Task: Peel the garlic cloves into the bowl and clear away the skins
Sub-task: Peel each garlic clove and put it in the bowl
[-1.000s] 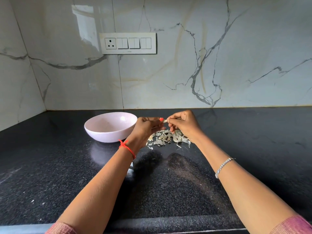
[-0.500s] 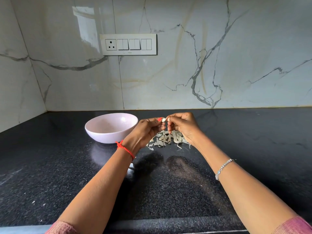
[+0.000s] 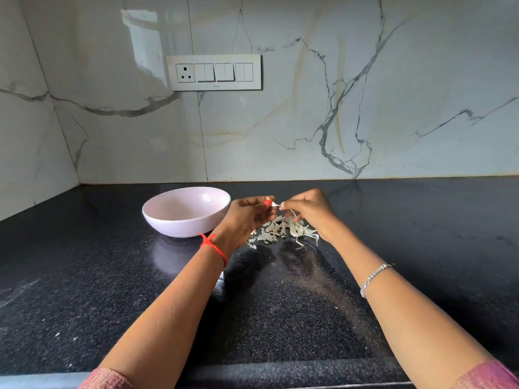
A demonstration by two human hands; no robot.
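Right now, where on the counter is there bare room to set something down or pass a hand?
Bare counter runs right of the right hand to the frame edge, and left of the left forearm below the bowl. Crowded: the skins under both hands, with the bowl beside the left hand.

One left hand (image 3: pixel 247 219), one right hand (image 3: pixel 310 211), one bowl (image 3: pixel 179 227), one garlic clove (image 3: pixel 276 204), one skin pile (image 3: pixel 280 231)

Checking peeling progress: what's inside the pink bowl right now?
Only the bare far inner wall of the bowl shows, and nothing lies on it. The near rim hides the bottom, so anything lying there cannot be seen.
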